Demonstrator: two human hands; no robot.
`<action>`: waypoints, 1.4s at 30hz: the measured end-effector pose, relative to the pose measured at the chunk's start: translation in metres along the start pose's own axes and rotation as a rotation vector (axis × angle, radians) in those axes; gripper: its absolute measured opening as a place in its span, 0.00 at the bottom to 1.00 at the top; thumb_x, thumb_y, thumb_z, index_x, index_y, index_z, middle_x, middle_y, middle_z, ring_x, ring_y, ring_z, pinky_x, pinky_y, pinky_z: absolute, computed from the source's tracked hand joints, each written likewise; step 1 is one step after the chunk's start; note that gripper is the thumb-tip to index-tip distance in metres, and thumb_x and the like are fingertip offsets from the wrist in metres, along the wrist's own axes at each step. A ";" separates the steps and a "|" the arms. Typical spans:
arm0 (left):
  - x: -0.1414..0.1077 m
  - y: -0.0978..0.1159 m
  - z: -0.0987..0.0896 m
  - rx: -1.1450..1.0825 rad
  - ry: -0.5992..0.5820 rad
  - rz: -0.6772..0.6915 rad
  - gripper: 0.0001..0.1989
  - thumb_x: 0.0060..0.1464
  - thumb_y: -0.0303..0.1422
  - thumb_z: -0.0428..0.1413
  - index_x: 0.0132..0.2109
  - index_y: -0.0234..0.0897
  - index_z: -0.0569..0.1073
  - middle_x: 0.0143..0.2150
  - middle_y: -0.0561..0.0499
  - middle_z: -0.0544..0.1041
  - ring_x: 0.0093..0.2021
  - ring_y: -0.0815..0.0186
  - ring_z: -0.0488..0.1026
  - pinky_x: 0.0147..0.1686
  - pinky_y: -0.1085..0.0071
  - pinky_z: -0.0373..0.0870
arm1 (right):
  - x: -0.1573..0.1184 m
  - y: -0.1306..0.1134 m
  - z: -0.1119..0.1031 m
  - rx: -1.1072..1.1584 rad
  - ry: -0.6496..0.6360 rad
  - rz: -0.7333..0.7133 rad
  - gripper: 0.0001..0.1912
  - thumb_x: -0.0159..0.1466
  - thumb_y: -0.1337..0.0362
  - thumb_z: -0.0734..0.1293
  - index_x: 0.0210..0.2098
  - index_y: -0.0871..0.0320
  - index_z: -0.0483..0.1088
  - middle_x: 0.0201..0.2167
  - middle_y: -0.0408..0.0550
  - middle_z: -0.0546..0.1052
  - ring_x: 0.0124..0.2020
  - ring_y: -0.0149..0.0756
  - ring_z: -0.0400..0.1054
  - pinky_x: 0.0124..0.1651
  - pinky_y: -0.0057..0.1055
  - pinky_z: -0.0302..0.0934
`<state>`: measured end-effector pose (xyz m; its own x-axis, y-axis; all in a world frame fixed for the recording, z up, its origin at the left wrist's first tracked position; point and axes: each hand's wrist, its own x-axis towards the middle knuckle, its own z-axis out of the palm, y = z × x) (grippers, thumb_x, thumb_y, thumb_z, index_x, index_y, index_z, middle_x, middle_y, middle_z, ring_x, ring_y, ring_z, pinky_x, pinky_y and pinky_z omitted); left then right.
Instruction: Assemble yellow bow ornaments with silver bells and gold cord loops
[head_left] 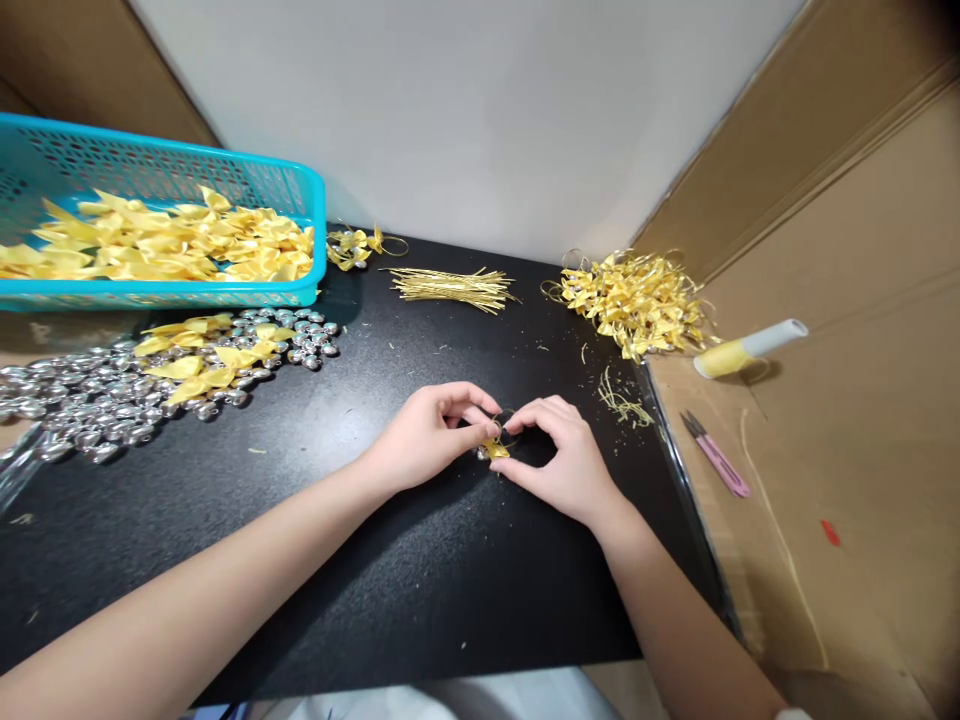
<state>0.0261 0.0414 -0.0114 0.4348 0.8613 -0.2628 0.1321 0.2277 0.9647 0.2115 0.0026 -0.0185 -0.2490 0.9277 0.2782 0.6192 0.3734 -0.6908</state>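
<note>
Near the middle of the black table, my left hand (431,435) is closed in a pinch on a small yellow ribbon bow (498,450) with a gold cord loop (514,414). A shiny silver bead (481,453) shows beside the bow, just below my left fingertips. My right hand (559,450) curves in from the other side, its thumb and index finger apart. The right thumb tip is at the bow's lower edge, and the index fingertip is by the cord loop. My fingers partly cover the bow and loop.
A turquoise basket (319,235) of yellow bows stands at the back left. Silver beads (97,400) lie before it. Gold cords (454,287) lie at the back, finished-looking bows (637,300) at the back right. Pink snips (720,462) and a tube (750,347) rest on the cardboard at right.
</note>
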 end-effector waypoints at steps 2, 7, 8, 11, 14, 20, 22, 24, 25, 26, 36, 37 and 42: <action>0.000 0.000 0.000 -0.017 0.009 0.000 0.07 0.47 0.30 0.62 0.36 0.34 0.74 0.30 0.50 0.82 0.31 0.66 0.78 0.35 0.70 0.70 | -0.001 0.000 0.001 -0.065 -0.004 -0.017 0.14 0.49 0.64 0.78 0.31 0.54 0.71 0.31 0.43 0.78 0.37 0.40 0.69 0.44 0.40 0.58; 0.000 0.001 -0.001 -0.078 0.013 -0.034 0.07 0.45 0.30 0.64 0.34 0.33 0.77 0.30 0.51 0.82 0.32 0.67 0.78 0.37 0.72 0.70 | -0.002 0.001 0.008 -0.034 0.125 -0.106 0.07 0.55 0.69 0.74 0.28 0.54 0.72 0.28 0.41 0.79 0.33 0.36 0.69 0.42 0.38 0.58; 0.000 0.001 -0.001 -0.094 0.018 -0.044 0.07 0.45 0.30 0.64 0.34 0.33 0.77 0.30 0.51 0.82 0.32 0.67 0.77 0.37 0.72 0.70 | -0.002 0.001 0.010 -0.019 0.147 -0.133 0.07 0.56 0.70 0.74 0.28 0.54 0.73 0.27 0.41 0.79 0.33 0.36 0.69 0.42 0.39 0.59; 0.000 0.003 -0.003 -0.134 0.032 -0.067 0.07 0.44 0.29 0.65 0.34 0.34 0.77 0.30 0.52 0.82 0.32 0.68 0.77 0.38 0.73 0.69 | -0.002 0.002 0.011 0.010 0.171 -0.198 0.07 0.57 0.70 0.74 0.31 0.53 0.74 0.28 0.41 0.80 0.33 0.36 0.70 0.43 0.39 0.60; 0.001 0.005 -0.006 -0.173 0.032 -0.090 0.07 0.45 0.29 0.65 0.34 0.34 0.77 0.31 0.51 0.83 0.33 0.68 0.78 0.39 0.73 0.69 | -0.002 0.002 0.010 0.038 0.191 -0.208 0.10 0.56 0.71 0.74 0.35 0.53 0.74 0.28 0.41 0.80 0.33 0.37 0.70 0.43 0.40 0.61; 0.001 0.006 -0.007 -0.208 0.000 -0.110 0.09 0.44 0.28 0.65 0.35 0.34 0.77 0.29 0.52 0.82 0.31 0.69 0.77 0.37 0.74 0.68 | 0.001 0.001 0.013 0.178 0.266 -0.162 0.08 0.57 0.72 0.73 0.33 0.52 0.78 0.29 0.43 0.82 0.32 0.37 0.71 0.39 0.39 0.65; 0.001 0.006 -0.007 -0.208 -0.017 -0.107 0.09 0.44 0.29 0.65 0.36 0.34 0.77 0.29 0.52 0.82 0.31 0.69 0.77 0.38 0.73 0.68 | 0.003 0.001 0.015 0.236 0.273 -0.161 0.09 0.56 0.73 0.74 0.32 0.52 0.78 0.29 0.43 0.82 0.31 0.36 0.71 0.39 0.38 0.65; 0.000 0.006 -0.007 -0.189 -0.030 -0.102 0.10 0.45 0.29 0.65 0.36 0.33 0.76 0.30 0.51 0.83 0.32 0.68 0.78 0.39 0.72 0.68 | 0.003 0.001 0.017 0.268 0.274 -0.163 0.09 0.56 0.73 0.74 0.31 0.51 0.79 0.28 0.43 0.82 0.31 0.36 0.71 0.38 0.37 0.65; 0.000 0.005 -0.007 -0.171 -0.036 -0.099 0.10 0.45 0.30 0.65 0.37 0.33 0.76 0.31 0.50 0.83 0.33 0.67 0.78 0.40 0.71 0.68 | 0.004 0.001 0.017 0.274 0.274 -0.163 0.09 0.56 0.73 0.74 0.30 0.51 0.79 0.28 0.43 0.82 0.31 0.36 0.70 0.38 0.37 0.65; 0.000 0.005 -0.006 -0.149 -0.042 -0.092 0.10 0.46 0.30 0.64 0.37 0.33 0.76 0.32 0.50 0.83 0.34 0.66 0.78 0.40 0.71 0.68 | 0.004 0.001 0.017 0.277 0.275 -0.160 0.09 0.56 0.73 0.74 0.29 0.51 0.79 0.27 0.43 0.81 0.31 0.36 0.70 0.38 0.37 0.65; -0.004 -0.004 -0.004 0.482 0.040 0.142 0.10 0.55 0.36 0.56 0.36 0.39 0.81 0.30 0.52 0.79 0.28 0.67 0.67 0.30 0.70 0.60 | 0.002 0.004 0.013 0.328 0.214 -0.005 0.08 0.57 0.72 0.73 0.28 0.51 0.78 0.29 0.43 0.82 0.35 0.37 0.72 0.41 0.38 0.67; -0.005 -0.005 -0.005 0.511 0.051 0.162 0.09 0.55 0.35 0.56 0.37 0.39 0.81 0.31 0.52 0.79 0.30 0.66 0.68 0.31 0.70 0.61 | 0.002 0.004 0.012 0.336 0.214 0.010 0.08 0.57 0.72 0.73 0.28 0.51 0.78 0.29 0.43 0.82 0.35 0.37 0.73 0.42 0.38 0.67; -0.004 -0.004 -0.007 0.491 0.079 0.324 0.08 0.54 0.32 0.56 0.38 0.38 0.79 0.39 0.50 0.79 0.34 0.66 0.71 0.33 0.70 0.62 | 0.002 0.003 0.011 0.345 0.212 0.066 0.08 0.57 0.72 0.72 0.29 0.51 0.78 0.30 0.44 0.81 0.36 0.37 0.72 0.43 0.37 0.68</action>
<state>0.0176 0.0400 -0.0142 0.4566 0.8873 0.0645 0.4086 -0.2736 0.8707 0.2046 0.0058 -0.0277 -0.0357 0.9426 0.3321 0.3335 0.3245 -0.8851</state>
